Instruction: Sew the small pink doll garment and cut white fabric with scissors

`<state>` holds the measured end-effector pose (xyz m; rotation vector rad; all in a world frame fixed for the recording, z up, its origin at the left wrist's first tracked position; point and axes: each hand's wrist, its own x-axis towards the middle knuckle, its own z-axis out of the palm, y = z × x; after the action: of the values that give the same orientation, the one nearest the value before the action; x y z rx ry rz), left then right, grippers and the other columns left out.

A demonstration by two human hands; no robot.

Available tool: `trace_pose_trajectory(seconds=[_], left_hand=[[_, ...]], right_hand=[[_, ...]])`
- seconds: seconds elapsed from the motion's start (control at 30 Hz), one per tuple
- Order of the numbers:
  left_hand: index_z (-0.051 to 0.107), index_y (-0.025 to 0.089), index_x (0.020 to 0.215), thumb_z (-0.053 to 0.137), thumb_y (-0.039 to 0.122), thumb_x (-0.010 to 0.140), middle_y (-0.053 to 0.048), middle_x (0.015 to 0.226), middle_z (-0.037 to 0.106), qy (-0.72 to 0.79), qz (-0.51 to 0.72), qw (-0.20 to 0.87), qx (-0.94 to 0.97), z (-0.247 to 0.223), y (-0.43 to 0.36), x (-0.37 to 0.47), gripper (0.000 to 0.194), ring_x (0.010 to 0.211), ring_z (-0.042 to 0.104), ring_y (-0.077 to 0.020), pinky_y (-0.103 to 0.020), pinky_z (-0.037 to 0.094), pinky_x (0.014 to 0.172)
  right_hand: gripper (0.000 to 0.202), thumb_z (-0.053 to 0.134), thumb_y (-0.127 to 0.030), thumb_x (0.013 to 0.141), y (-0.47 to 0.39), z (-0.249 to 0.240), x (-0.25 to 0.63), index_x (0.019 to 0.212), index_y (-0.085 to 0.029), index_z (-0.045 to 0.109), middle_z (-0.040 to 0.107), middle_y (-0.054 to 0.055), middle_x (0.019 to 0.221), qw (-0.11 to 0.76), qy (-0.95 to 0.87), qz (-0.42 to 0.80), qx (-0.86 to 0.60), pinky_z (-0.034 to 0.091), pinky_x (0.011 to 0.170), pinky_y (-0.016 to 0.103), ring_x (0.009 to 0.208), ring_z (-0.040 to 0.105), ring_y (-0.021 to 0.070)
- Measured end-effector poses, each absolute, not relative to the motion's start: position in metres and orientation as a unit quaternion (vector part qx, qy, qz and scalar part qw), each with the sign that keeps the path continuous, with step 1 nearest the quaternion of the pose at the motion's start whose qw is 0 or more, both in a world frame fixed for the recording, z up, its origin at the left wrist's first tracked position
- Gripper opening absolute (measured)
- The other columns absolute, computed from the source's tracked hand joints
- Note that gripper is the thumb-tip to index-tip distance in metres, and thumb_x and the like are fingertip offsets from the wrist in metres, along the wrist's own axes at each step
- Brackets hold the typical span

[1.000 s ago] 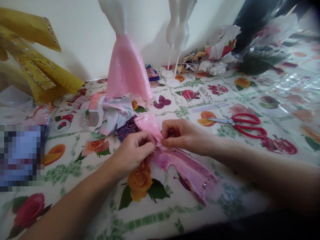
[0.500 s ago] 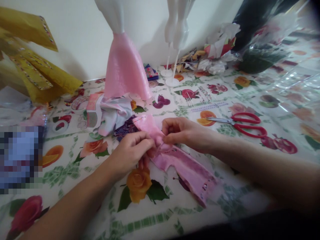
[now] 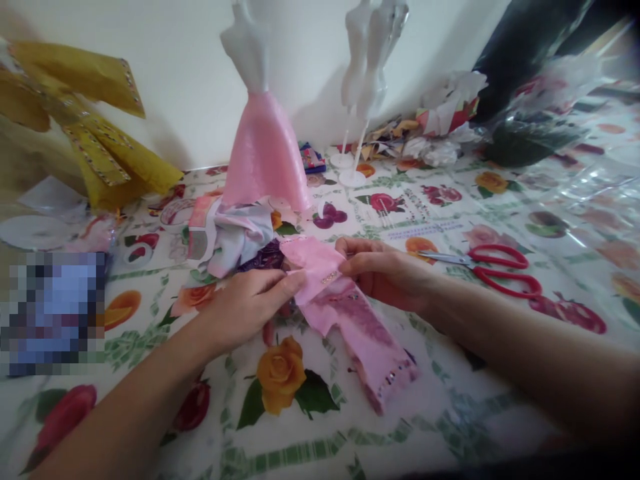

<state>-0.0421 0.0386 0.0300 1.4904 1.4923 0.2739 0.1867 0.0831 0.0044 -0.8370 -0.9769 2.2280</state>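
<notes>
A small pink doll garment (image 3: 363,337), with beads along its sleeve end and a short beaded strip near its middle, is between my hands. My left hand (image 3: 253,300) pinches its left edge between thumb and fingers. On the other side, my right hand (image 3: 383,270) grips the right edge with thumb and bent fingers. The lower sleeve slants down over the floral tablecloth (image 3: 280,443). Just behind the garment are a dark patterned cloth (image 3: 263,259) and a crumpled pale cloth (image 3: 240,230).
Red-handled scissors (image 3: 473,265) lie right of my right hand. A white doll mannequin in a pink skirt (image 3: 267,150) stands behind, with two bare mannequins (image 3: 367,67) farther right. Yellow doll clothing (image 3: 107,143) is at left, fabric scraps (image 3: 390,137) and clear plastic (image 3: 595,187) at right.
The garment's middle is now spread flatter, showing the beaded strip, and its sleeve end has swung slightly left. Both hands keep hold. The camera view has shifted, bringing more of the mannequins in.
</notes>
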Motion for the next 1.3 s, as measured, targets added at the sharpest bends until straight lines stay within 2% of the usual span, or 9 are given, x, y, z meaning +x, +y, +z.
trace_pose_trajectory(seconds=[0.07, 0.17, 0.3, 0.47, 0.53, 0.6, 0.73, 0.87, 1.3], left_hand=[[0.062, 0.018, 0.092, 0.054, 0.066, 0.084, 0.001, 0.049, 0.058, 0.581, 0.156, 0.586, 0.543, 0.024, 0.039, -0.038, 0.049, 0.037, 0.048, -0.0112, -0.02, 0.032, 0.035], [0.058, 0.018, 0.109, 0.071, 0.054, 0.077, 0.004, 0.055, 0.058, 0.535, 0.251, 0.673, 0.444, 0.018, 0.039, -0.029, 0.05, 0.043, 0.052, -0.0104, -0.016, 0.035, 0.035], [0.058, 0.016, 0.109, 0.077, 0.039, 0.075, 0.007, 0.049, 0.053, 0.505, 0.276, 0.717, 0.393, 0.018, 0.037, -0.024, 0.046, 0.039, 0.045, -0.0057, -0.012, 0.03, 0.034], [0.057, 0.013, 0.102, 0.075, 0.028, 0.076, 0.007, 0.045, 0.051, 0.522, 0.289, 0.705, 0.384, 0.017, 0.035, -0.021, 0.035, 0.038, 0.043, -0.0053, -0.012, 0.03, 0.035], [0.055, 0.014, 0.104, 0.075, 0.026, 0.076, 0.007, 0.046, 0.051, 0.532, 0.302, 0.694, 0.38, 0.015, 0.035, -0.02, 0.037, 0.039, 0.045, -0.0062, -0.013, 0.031, 0.035], [0.055, 0.015, 0.101, 0.075, 0.026, 0.075, 0.007, 0.048, 0.052, 0.534, 0.316, 0.683, 0.385, 0.012, 0.035, -0.02, 0.034, 0.04, 0.045, -0.0063, -0.013, 0.031, 0.035], [0.056, 0.016, 0.086, 0.073, 0.031, 0.079, 0.007, 0.051, 0.051, 0.516, 0.32, 0.669, 0.428, 0.01, 0.033, -0.019, 0.023, 0.041, 0.045, -0.0046, -0.013, 0.031, 0.038], [0.058, 0.016, 0.081, 0.072, 0.033, 0.081, 0.007, 0.055, 0.052, 0.501, 0.318, 0.673, 0.443, 0.013, 0.03, -0.017, 0.022, 0.043, 0.045, -0.0038, -0.014, 0.034, 0.04], [0.064, 0.019, 0.091, 0.068, 0.038, 0.085, 0.007, 0.055, 0.051, 0.512, 0.285, 0.621, 0.521, 0.009, 0.028, -0.017, 0.02, 0.044, 0.042, -0.0054, -0.015, 0.034, 0.041]], right_hand=[[0.017, 0.071, -0.012, 0.072, 0.083, 0.004, 0.186, 0.08, -0.019, 0.057, 0.057, -0.005, 0.065, 0.285, -0.355, 0.835, -0.309, 0.044, 0.056, 0.019, 0.056, 0.052, 0.0071], [0.019, 0.073, -0.014, 0.071, 0.081, 0.004, 0.184, 0.08, -0.019, 0.057, 0.057, -0.005, 0.066, 0.281, -0.358, 0.834, -0.312, 0.044, 0.055, 0.018, 0.056, 0.052, 0.007], [0.02, 0.076, -0.018, 0.07, 0.079, 0.002, 0.182, 0.079, -0.019, 0.058, 0.057, -0.005, 0.068, 0.284, -0.392, 0.813, -0.322, 0.044, 0.058, 0.02, 0.06, 0.053, 0.008], [0.016, 0.074, -0.025, 0.078, 0.092, 0.011, 0.193, 0.086, -0.019, 0.061, 0.061, -0.001, 0.081, 0.291, -0.437, 0.77, -0.362, 0.047, 0.066, 0.023, 0.071, 0.057, 0.0105], [0.015, 0.071, -0.028, 0.081, 0.093, 0.021, 0.197, 0.088, -0.02, 0.061, 0.06, 0.0, 0.086, 0.361, -0.489, 0.686, -0.4, 0.048, 0.069, 0.025, 0.075, 0.057, 0.0116], [0.011, 0.069, -0.026, 0.083, 0.086, 0.032, 0.197, 0.085, -0.021, 0.059, 0.058, -0.001, 0.081, 0.416, -0.587, 0.55, -0.424, 0.045, 0.064, 0.024, 0.071, 0.054, 0.0111], [0.008, 0.058, -0.015, 0.084, 0.057, 0.041, 0.188, 0.079, -0.021, 0.056, 0.058, -0.001, 0.075, 0.298, -0.783, 0.39, -0.381, 0.041, 0.061, 0.026, 0.066, 0.051, 0.0124], [0.007, 0.057, -0.014, 0.082, 0.047, 0.029, 0.181, 0.081, -0.02, 0.053, 0.057, 0.0, 0.077, 0.244, -0.846, 0.308, -0.36, 0.039, 0.066, 0.027, 0.069, 0.049, 0.0129], [0.005, 0.056, -0.014, 0.08, 0.054, 0.015, 0.18, 0.076, -0.016, 0.053, 0.053, -0.001, 0.071, 0.226, -0.859, 0.277, -0.365, 0.034, 0.061, 0.025, 0.063, 0.044, 0.0104]])
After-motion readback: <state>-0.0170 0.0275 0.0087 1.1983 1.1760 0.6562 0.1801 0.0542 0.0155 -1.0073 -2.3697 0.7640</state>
